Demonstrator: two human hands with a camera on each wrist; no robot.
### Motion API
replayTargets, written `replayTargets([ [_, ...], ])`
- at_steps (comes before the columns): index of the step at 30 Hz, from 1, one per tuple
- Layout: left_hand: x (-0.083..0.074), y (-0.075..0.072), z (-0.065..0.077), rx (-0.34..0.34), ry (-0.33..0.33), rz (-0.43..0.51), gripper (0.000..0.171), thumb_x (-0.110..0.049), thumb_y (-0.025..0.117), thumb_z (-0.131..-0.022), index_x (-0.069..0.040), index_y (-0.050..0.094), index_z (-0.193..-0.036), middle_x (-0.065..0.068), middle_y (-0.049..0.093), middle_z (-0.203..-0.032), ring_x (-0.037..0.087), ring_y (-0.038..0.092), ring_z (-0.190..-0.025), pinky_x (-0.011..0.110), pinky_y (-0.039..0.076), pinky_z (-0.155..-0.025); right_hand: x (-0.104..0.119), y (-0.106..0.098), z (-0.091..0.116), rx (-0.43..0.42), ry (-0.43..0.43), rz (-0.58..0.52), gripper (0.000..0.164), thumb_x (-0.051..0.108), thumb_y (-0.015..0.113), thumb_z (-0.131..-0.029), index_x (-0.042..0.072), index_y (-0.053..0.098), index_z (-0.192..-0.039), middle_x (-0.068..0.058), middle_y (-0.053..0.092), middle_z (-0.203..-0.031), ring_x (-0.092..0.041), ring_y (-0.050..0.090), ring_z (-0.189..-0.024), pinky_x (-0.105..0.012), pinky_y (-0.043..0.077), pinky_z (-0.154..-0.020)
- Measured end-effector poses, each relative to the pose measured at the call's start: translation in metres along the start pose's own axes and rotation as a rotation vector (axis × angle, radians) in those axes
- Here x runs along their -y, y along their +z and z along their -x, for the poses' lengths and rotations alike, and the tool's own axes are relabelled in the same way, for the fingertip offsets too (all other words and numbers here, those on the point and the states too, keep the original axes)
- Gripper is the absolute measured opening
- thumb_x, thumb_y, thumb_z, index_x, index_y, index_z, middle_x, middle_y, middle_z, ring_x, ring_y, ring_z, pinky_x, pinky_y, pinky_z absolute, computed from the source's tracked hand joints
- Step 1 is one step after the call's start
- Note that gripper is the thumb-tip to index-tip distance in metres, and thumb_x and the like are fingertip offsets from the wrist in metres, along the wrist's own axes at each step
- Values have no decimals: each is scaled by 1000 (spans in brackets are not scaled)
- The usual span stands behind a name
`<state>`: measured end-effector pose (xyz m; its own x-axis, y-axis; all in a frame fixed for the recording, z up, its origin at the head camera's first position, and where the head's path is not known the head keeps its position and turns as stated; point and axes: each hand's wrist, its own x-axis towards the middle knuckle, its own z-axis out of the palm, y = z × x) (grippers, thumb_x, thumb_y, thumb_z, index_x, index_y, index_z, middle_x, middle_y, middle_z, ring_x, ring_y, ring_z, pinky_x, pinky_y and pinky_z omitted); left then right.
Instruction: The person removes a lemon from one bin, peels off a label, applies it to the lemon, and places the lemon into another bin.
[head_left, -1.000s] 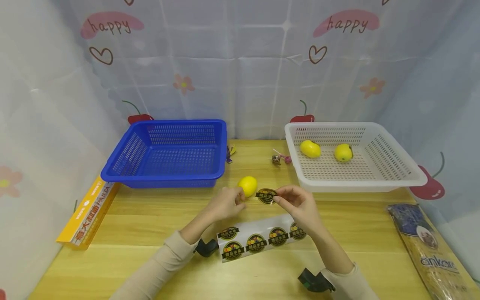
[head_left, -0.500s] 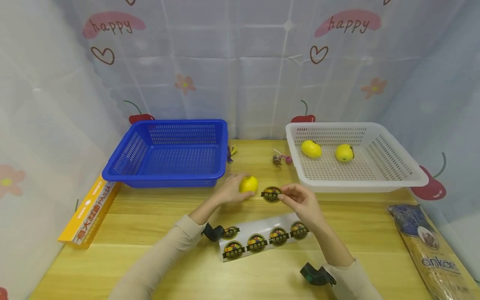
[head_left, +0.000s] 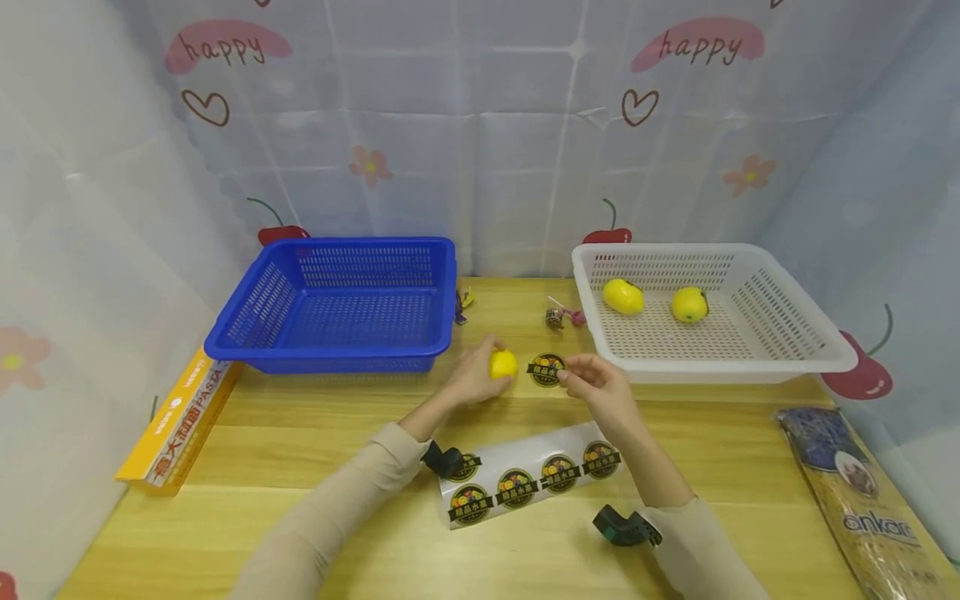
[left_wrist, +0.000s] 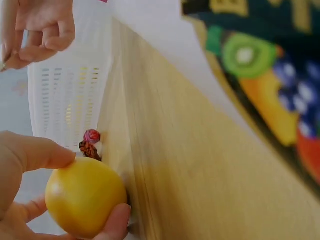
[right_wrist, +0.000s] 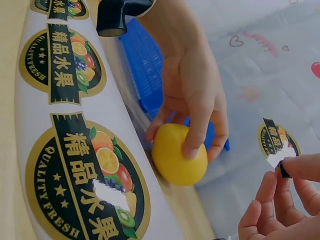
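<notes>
My left hand (head_left: 471, 377) grips a round, smooth yellow fruit (head_left: 503, 364) near the table's middle, fingers and thumb around its sides. The left wrist view shows the fruit (left_wrist: 85, 197) between fingertips and thumb. To its right, my right hand (head_left: 606, 396) pinches a round black-and-gold fruit sticker (head_left: 546, 370) by its right edge. Sticker and fruit are apart. In the right wrist view the sticker (right_wrist: 272, 137) is held up by thumb and fingertips. A white sticker sheet (head_left: 536, 475) with several such labels lies below both hands, its surface curved.
A blue basket (head_left: 330, 364) stands at back left. The white basket (head_left: 727, 367) at back right holds two yellow fruits (head_left: 623, 297). Small wrapped candies (head_left: 555, 317) lie between the baskets. A pasta box (head_left: 176, 425) is at left, an ankara pasta bag (head_left: 862, 500) at right.
My left hand has moved from beside the yellow fruit to grip it, and the fruit has shifted slightly right. My right hand has carried the sticker slightly up and to the right.
</notes>
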<state>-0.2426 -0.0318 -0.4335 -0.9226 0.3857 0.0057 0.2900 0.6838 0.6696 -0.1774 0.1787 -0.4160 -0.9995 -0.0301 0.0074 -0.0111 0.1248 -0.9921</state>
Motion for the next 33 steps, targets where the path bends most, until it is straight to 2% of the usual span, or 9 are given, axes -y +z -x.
replayTargets([
  [2,1,0,0,-6,-10,48,57,-16,70,-79,-7,43,-128,16,59,-105,27,55,-86,30,47,-65,-1,1,-4,-2,25,-25,30,6,61,-90,-8,51,-115,-4,61,-92,-9,62,-82,-24,52,-79],
  [5,1,0,1,12,-46,271,64,-13,68,-80,-6,37,-136,22,54,-115,29,56,-90,33,52,-65,-1,2,-8,-5,45,-58,33,6,60,-91,-9,49,-118,-3,60,-93,-11,62,-82,-25,53,-80],
  [8,-3,-3,3,62,-110,714,66,-6,62,-85,-9,30,-143,30,43,-127,39,56,-101,47,54,-76,1,3,-11,1,45,-72,34,7,61,-90,-7,49,-118,-4,59,-94,-13,61,-83,-25,53,-80],
  [11,-10,-8,6,120,-159,1141,66,2,52,-89,-13,24,-147,30,30,-139,48,44,-118,60,42,-92,5,5,-14,0,38,-65,33,10,63,-90,-4,51,-116,-3,59,-94,-12,60,-83,-25,53,-80],
  [12,-12,-10,6,144,-160,1254,66,4,49,-89,-12,23,-148,29,25,-142,49,38,-124,62,37,-96,7,6,-15,2,31,-61,33,12,63,-89,-4,51,-115,-2,59,-94,-12,60,-83,-25,53,-80],
  [14,-16,-12,8,181,-140,1385,65,6,44,-90,-10,21,-148,25,20,-147,48,29,-130,63,31,-100,11,8,-16,8,12,-52,32,14,64,-89,-2,52,-113,-1,59,-92,-11,58,-80,-25,52,-79],
  [16,-20,-14,9,210,-114,1458,65,7,40,-89,-9,19,-149,23,16,-149,46,24,-133,63,29,-101,15,10,-18,13,-19,-50,30,15,64,-89,-2,52,-111,-1,57,-90,-10,56,-78,-25,52,-79],
  [21,-28,-16,10,205,-93,1538,64,4,39,-89,-9,20,-149,22,19,-148,42,27,-132,60,30,-102,26,15,-20,18,-69,-56,24,14,63,-89,0,52,-106,-1,55,-88,-9,55,-78,-24,51,-77],
  [33,-41,-14,12,150,-141,1604,58,-27,35,-97,-11,15,-149,24,16,-145,42,25,-131,62,27,-104,37,26,-20,-2,-75,-141,17,5,62,-88,0,53,-101,1,54,-85,-7,55,-75,-22,52,-75],
])
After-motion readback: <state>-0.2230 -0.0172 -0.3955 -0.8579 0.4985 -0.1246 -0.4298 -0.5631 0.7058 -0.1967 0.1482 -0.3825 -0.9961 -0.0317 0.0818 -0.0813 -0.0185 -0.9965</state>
